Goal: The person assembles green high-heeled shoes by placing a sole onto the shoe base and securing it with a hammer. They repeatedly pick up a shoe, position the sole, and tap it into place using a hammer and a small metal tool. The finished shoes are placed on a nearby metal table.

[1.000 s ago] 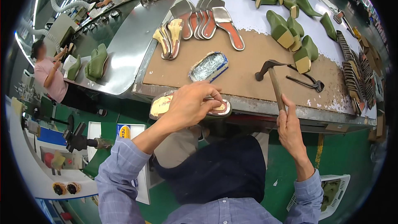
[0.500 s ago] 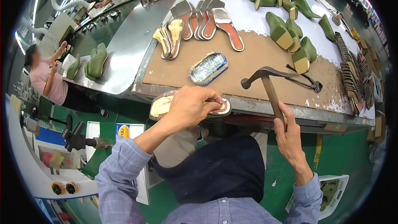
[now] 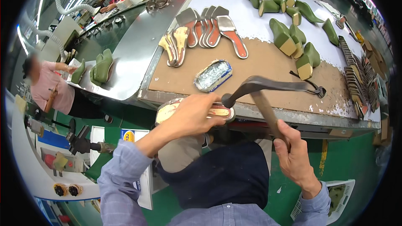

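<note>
Worker is wearing a long-sleeved button shirt in pale blue-grey with a fine check. The left sleeve (image 3: 121,171) is bunching in soft folds near the cuff, which is sitting just short of the wrist. The right sleeve (image 3: 320,207) is showing a buttoned-looking cuff, wrinkling where it meets the wrist. A dark navy apron (image 3: 222,175) is covering the lap, and light beige trousers are showing beside it. Left hand (image 3: 194,115) and right hand (image 3: 295,155) are both bare, no gloves, no rings visible.

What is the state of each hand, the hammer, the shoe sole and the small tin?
left hand: closed on shoe sole
right hand: gripping hammer handle
hammer: raised, head beside the sole
shoe sole: held at bench edge
small tin: open, lying on bench
</note>
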`<state>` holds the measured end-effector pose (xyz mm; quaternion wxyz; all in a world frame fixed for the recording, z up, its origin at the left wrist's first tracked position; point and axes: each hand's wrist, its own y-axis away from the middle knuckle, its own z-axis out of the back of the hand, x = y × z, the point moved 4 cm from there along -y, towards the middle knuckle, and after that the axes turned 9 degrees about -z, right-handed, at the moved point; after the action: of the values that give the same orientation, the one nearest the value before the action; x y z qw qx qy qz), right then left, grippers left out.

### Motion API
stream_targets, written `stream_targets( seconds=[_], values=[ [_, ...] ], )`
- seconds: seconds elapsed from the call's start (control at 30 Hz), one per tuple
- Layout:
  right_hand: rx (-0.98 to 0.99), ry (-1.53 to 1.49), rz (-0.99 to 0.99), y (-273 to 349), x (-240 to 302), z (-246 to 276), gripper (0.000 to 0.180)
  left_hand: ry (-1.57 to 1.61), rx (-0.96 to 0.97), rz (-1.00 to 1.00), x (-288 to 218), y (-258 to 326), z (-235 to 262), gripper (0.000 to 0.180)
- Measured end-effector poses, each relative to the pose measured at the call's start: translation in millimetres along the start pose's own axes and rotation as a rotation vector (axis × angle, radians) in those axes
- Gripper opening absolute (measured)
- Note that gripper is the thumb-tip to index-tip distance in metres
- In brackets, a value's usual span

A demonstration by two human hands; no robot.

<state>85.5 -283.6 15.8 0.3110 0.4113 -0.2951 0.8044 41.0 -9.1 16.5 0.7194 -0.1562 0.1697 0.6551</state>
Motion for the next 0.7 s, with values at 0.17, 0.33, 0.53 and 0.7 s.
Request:
stream_targets(
  seconds=[0.17, 0.33, 0.53, 0.7],
  values=[
    [-0.014, -0.378, -0.461, 18.6, -31.1, 2.0, 0.05, -0.315, -0.01, -0.22, 13.1, 14.5, 1.9, 0.059],
    [-0.096, -0.092, -0.234, 27.4, -44.5, 5.7, 0.054, -0.194, 0.039, -0.112, 10.4, 9.2, -2.4, 0.054],
    [-0.069, 0.208, 0.125, 4.8, 4.8, 22.1, 0.056, -0.181, 0.029, -0.095, 10.9, 13.1, -3.3, 0.054],
    [-0.179, -0.142, 0.15, 8.4, 21.0, 38.7, 0.046, -0.216, 0.029, -0.093, 10.0, 13.4, -3.0, 0.053]
  ],
)
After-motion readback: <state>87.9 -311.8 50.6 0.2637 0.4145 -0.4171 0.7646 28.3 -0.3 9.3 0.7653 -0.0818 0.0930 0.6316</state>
